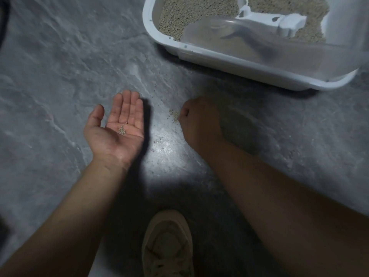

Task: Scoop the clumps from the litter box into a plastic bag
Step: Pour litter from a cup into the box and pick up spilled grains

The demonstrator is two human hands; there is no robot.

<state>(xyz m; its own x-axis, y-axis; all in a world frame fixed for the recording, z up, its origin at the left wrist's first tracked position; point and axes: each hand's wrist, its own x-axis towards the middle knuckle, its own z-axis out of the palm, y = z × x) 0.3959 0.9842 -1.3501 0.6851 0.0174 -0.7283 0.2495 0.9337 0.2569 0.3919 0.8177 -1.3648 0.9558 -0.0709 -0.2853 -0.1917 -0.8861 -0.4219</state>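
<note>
On the left, the left hand (117, 124) lies palm up above the grey marbled stone-look floor (50, 76), its fingers straight and together, the thumb spread to the side; a small heap of beige litter grains (122, 130) sits in the hollow of the palm. Just to the right of it, between the two hands, a small scatter of spilled beige litter granules (174, 114) lies on the floor, with finer specks strewn around it. The right hand (197, 121) is turned knuckles up, its fingers curled down with the fingertips touching the right edge of that scatter; whether they pinch any grains cannot be told. Low in the middle, between the forearms, the toe of a beige laced shoe (167, 244) rests on the floor. Farther up and to the right, well apart from both hands, stands the white rounded plastic litter box (151, 37), filled with beige granular litter (185, 15). A translucent grey plastic scoop with a white handle (229, 33) lies inside it, on the litter, its bowl reaching towards the box's near rim. No separate clumps can be made out in the litter.
</note>
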